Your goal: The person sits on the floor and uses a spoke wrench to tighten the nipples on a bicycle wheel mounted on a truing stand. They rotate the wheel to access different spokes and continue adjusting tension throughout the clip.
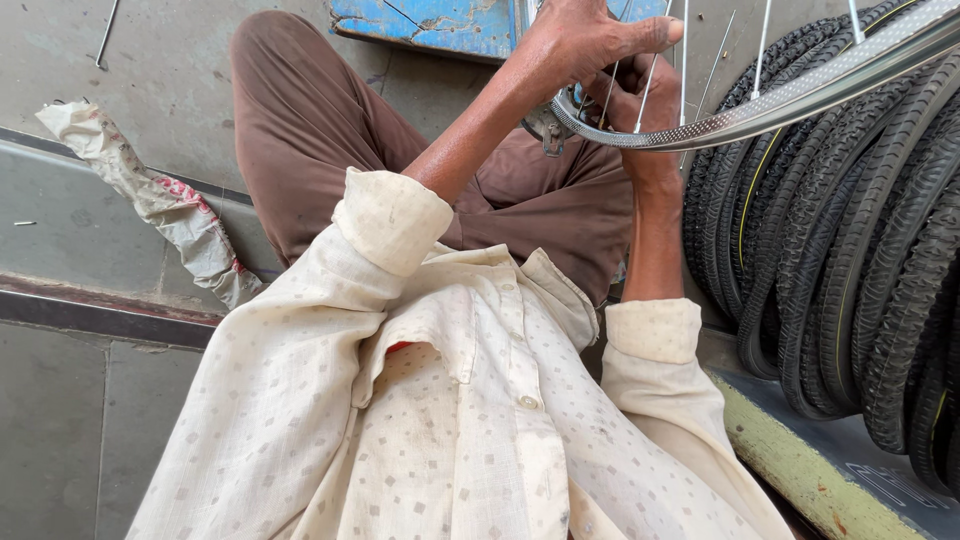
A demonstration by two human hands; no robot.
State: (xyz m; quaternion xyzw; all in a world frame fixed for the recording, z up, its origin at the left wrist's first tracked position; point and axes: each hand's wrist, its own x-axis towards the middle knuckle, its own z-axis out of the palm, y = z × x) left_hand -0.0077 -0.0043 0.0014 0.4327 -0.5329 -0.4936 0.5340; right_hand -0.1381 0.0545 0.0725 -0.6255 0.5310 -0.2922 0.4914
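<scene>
Shiny perforated steel bicycle wheel rim [760, 105] with thin spokes, held above lap in brown trousers [320, 130]. Rim arc runs from left hand up-right, out of frame. Left hand [585, 40] wrapped over rim's low end, fingers closed on it. Right hand [640, 100] behind rim among spokes, just right of left hand; closure unclear, fingers hidden by rim. Hub cut off at top edge. Stack of black knobbly tyres [850, 250] right of rim. Crumpled cloth rag [160, 205] far left of rim.

Grey concrete floor [90, 230] with a raised step. Crumpled paper wrapper [160, 205] lies on it at left, thin metal rod [107, 32] far left. Black tyres [850, 230] stand stacked at right beside a blue board [430, 25], far.
</scene>
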